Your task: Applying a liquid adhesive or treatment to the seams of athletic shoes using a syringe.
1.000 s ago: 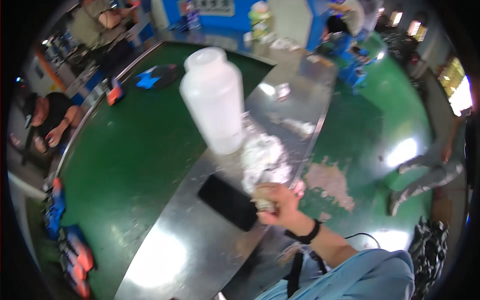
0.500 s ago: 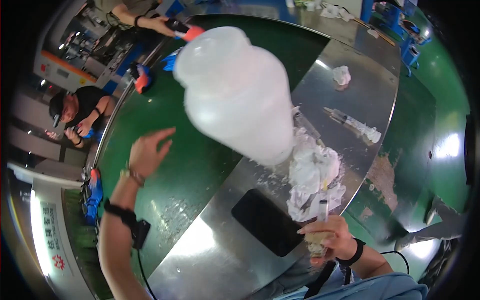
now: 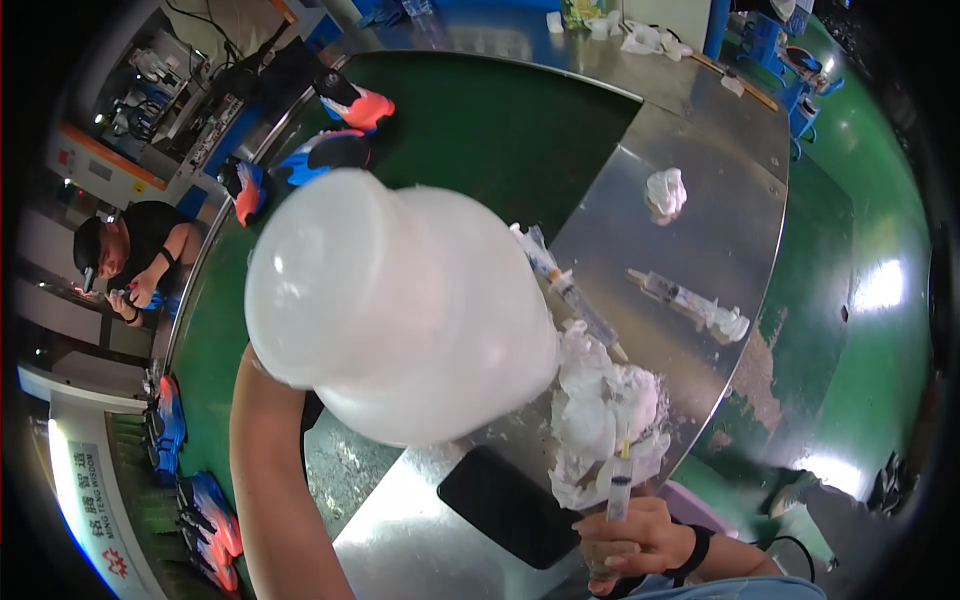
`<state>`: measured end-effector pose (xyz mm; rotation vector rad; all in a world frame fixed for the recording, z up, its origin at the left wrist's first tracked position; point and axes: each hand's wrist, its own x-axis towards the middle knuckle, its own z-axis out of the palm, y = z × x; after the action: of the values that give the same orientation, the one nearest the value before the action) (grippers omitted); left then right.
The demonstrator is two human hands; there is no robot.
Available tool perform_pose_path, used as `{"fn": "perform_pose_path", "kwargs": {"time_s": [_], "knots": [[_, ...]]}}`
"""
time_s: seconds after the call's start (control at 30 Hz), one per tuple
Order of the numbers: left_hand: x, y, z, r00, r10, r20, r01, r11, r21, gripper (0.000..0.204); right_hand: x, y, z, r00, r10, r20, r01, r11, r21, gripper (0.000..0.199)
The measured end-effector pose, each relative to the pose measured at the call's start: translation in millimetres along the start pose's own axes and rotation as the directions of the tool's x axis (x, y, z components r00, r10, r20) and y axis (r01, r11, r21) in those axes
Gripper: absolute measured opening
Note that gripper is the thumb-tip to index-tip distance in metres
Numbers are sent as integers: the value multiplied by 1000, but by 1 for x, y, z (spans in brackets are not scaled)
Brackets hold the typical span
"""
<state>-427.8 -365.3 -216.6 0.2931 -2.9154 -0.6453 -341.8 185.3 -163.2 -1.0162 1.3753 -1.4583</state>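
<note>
A large translucent white plastic bottle (image 3: 430, 310) looms close in the middle of the view. My left forearm (image 3: 275, 470) rises behind it, and the bottle hides my left hand, so its grip does not show. At the lower right, my right hand (image 3: 640, 540) is closed around a syringe (image 3: 619, 490), its thin yellowish tip pointing up. Just beyond that tip lies a heap of crumpled white tissue (image 3: 590, 420). A black phone (image 3: 505, 507) rests on the metal tabletop left of my right hand.
More syringes (image 3: 690, 303) lie on the metal surface (image 3: 690, 130), near a tissue wad (image 3: 666, 193). Red, blue and black shoes (image 3: 357, 107) stand on the green belt (image 3: 480, 120) and along its left side (image 3: 210, 525). A person in black (image 3: 145, 250) sits beyond the left edge.
The bottle appears lower and further left, covering my left hand, which was visible over the belt. Another person's hand has left the far end, where a shoe now stands. My right hand still holds the syringe.
</note>
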Motion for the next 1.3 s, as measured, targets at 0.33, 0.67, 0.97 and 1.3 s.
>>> {"fn": "perform_pose_path", "kwargs": {"time_s": [0.33,0.67,0.97,1.3], "knots": [[26,52,-76,933,69,-352,232,633,738,87,33,-18,23,642,-759,-107,591,579,-561,19],[12,34,-84,891,140,-431,196,739,645,18,40,-19,19,581,-804,-129,619,539,-571,12],[-78,1,-79,687,-153,-711,538,765,355,54,34,5,29,512,-847,-145,625,483,-614,42],[-291,128,-84,809,-440,-389,419,897,-143,62,17,7,39,561,-800,-213,462,515,-722,41]]}}
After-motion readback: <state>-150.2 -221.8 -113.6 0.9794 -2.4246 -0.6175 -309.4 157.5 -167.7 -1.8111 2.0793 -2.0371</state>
